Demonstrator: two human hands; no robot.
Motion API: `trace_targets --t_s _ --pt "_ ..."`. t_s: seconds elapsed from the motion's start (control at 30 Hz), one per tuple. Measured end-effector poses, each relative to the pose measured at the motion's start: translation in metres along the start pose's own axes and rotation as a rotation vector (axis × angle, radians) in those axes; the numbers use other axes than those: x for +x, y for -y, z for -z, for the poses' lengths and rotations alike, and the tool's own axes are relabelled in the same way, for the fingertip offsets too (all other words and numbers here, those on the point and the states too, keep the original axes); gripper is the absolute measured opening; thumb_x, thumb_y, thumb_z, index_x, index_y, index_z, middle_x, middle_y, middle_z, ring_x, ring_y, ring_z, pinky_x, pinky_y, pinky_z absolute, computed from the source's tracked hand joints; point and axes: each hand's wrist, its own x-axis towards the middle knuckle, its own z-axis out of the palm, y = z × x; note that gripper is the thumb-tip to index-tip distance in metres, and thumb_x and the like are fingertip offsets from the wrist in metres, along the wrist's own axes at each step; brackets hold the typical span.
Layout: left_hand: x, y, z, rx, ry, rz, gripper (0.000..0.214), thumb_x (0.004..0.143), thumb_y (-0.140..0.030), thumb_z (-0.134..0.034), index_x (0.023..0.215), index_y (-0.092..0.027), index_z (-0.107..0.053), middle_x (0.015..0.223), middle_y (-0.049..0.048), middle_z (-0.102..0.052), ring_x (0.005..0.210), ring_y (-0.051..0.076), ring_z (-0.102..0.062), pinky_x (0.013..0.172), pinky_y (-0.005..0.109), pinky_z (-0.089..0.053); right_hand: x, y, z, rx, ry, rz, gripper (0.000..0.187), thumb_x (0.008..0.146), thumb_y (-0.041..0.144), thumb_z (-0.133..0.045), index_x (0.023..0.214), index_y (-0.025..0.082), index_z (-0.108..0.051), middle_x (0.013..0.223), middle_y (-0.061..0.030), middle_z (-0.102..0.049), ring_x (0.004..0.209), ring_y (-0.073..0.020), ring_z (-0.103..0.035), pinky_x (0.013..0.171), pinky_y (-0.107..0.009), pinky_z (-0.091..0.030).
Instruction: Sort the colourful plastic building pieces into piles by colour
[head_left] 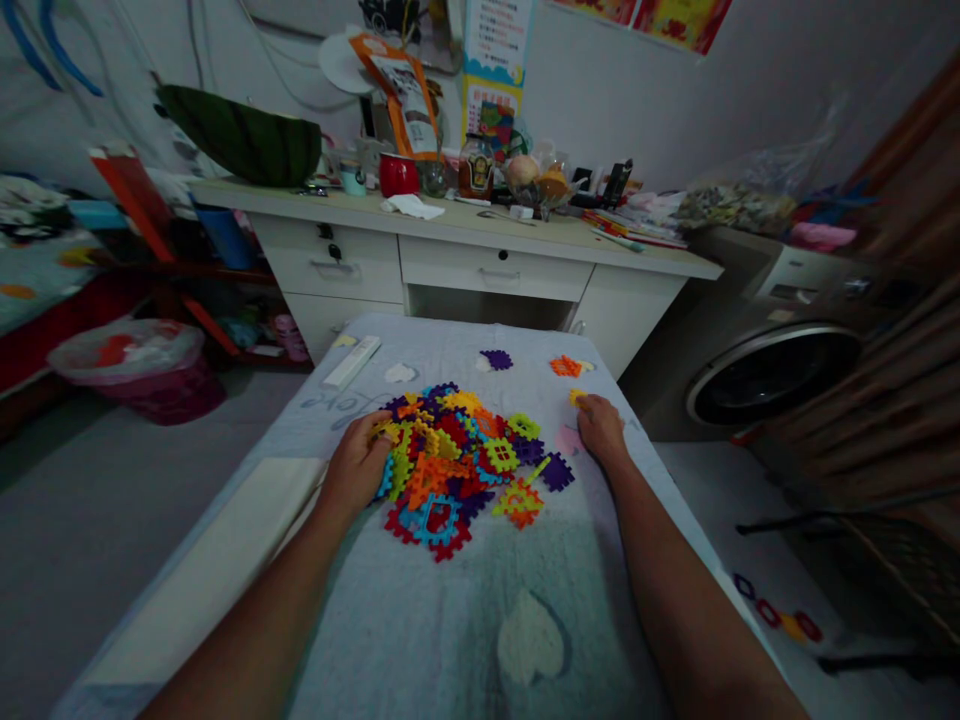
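Note:
A heap of flat plastic interlocking pieces (442, 450) in red, orange, yellow, green, blue and purple lies in the middle of the cloth-covered table (420, 640). My left hand (358, 462) is at the heap's left edge, its fingers bent against a yellow piece; whether they grip it is hard to make out. To the right of the heap, my right hand (600, 428) pinches a small yellow interlocking piece (577, 398) over the cloth. Just beyond it lies an orange piece (565, 367), and a purple piece (496, 359) sits farther left near the far edge.
A white bar-shaped object (352, 362) lies at the table's far left. Behind stands a white desk (495, 262) crowded with a watermelon (240, 135), a red mug (398, 175) and jars. A washing machine (757, 320) stands right, a pink bin (150, 375) left.

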Motion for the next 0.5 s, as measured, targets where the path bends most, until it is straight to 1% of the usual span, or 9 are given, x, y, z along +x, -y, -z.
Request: trace_targets --t_s 0.07,0.13,0.23,0.3,0.33,0.37,0.4,0.47,0.5 --pt "0.000 0.000 0.000 -0.004 0.000 -0.003 0.040 0.083 -0.038 -0.048 0.117 -0.022 -0.060 0.121 0.0096 -0.063 0.117 0.028 -0.057 0.105 0.044 -0.042 -0.001 -0.001 -0.001 0.032 0.029 0.034 0.032 0.085 0.022 -0.048 0.107 0.021 -0.071 0.125 -0.0105 -0.062 0.115 -0.0272 -0.055 0.100 -0.044 -0.041" --pt "0.000 0.001 0.000 -0.010 0.003 -0.002 0.040 0.083 -0.038 -0.048 0.117 -0.022 -0.060 0.122 0.0096 -0.062 0.118 0.028 -0.056 0.106 0.044 -0.041 -0.001 -0.003 0.000 0.065 0.027 0.051 0.028 0.084 0.022 -0.049 0.101 0.020 -0.072 0.122 -0.0112 -0.063 0.113 -0.0268 -0.056 0.100 -0.044 -0.042" --pt "0.000 0.002 -0.001 -0.020 0.013 0.012 0.039 0.083 -0.038 -0.049 0.117 -0.023 -0.060 0.122 0.0093 -0.062 0.118 0.028 -0.056 0.106 0.045 -0.041 -0.004 0.002 0.003 0.099 -0.028 0.048 0.028 0.083 0.024 -0.051 0.102 0.019 -0.071 0.126 -0.0133 -0.061 0.117 -0.0298 -0.054 0.100 -0.048 -0.041" --pt "0.000 0.004 -0.001 -0.024 0.017 0.018 0.039 0.083 -0.038 -0.049 0.118 -0.023 -0.060 0.122 0.0090 -0.062 0.117 0.028 -0.057 0.105 0.045 -0.042 -0.007 0.012 0.005 0.169 -0.061 0.118 0.027 0.083 0.026 -0.053 0.103 0.019 -0.071 0.127 -0.0132 -0.060 0.119 -0.0304 -0.053 0.102 -0.050 -0.039" --pt "0.000 0.004 -0.001 -0.025 0.017 0.018 0.039 0.083 -0.038 -0.049 0.118 -0.023 -0.060 0.122 0.0088 -0.062 0.117 0.028 -0.057 0.105 0.046 -0.042 -0.010 0.018 0.006 0.225 -0.045 0.178 0.027 0.083 0.027 -0.054 0.103 0.020 -0.070 0.125 -0.0125 -0.062 0.118 -0.0296 -0.054 0.103 -0.050 -0.039" --pt "0.000 0.005 -0.001 -0.024 0.016 0.018 0.039 0.083 -0.038 -0.049 0.118 -0.024 -0.060 0.122 0.0088 -0.062 0.116 0.028 -0.057 0.105 0.046 -0.043 -0.013 0.026 0.007 0.292 0.003 0.238 0.027 0.083 0.029 -0.055 0.103 0.020 -0.070 0.121 -0.0115 -0.064 0.116 -0.0283 -0.055 0.104 -0.048 -0.040" --pt "0.000 0.006 -0.001 -0.021 0.015 0.017 0.040 0.083 -0.038 -0.049 0.119 -0.024 -0.060 0.121 0.0087 -0.062 0.115 0.028 -0.058 0.104 0.046 -0.043 -0.016 0.034 0.008 0.363 0.079 0.284 0.027 0.083 0.031 -0.056 0.104 0.021 -0.070 0.117 -0.0104 -0.066 0.113 -0.0270 -0.057 0.103 -0.046 -0.041" --pt "0.001 0.008 -0.002 -0.013 0.015 0.016 0.040 0.083 -0.039 -0.050 0.118 -0.024 -0.060 0.121 0.0088 -0.063 0.114 0.028 -0.058 0.103 0.046 -0.044 -0.023 0.050 0.009 0.489 0.267 0.324 0.032 0.084 0.038 -0.059 0.110 0.021 -0.067 0.112 -0.0085 -0.068 0.108 -0.0250 -0.061 0.099 -0.043 -0.045" --pt "0.000 0.008 -0.002 -0.010 0.016 0.016 0.040 0.083 -0.039 -0.050 0.118 -0.024 -0.060 0.120 0.0090 -0.063 0.114 0.028 -0.058 0.103 0.046 -0.044 -0.027 0.057 0.010 0.533 0.341 0.325 0.038 0.083 0.041 -0.062 0.115 0.021 -0.066 0.113 -0.0083 -0.068 0.107 -0.0247 -0.062 0.097 -0.042 -0.046"
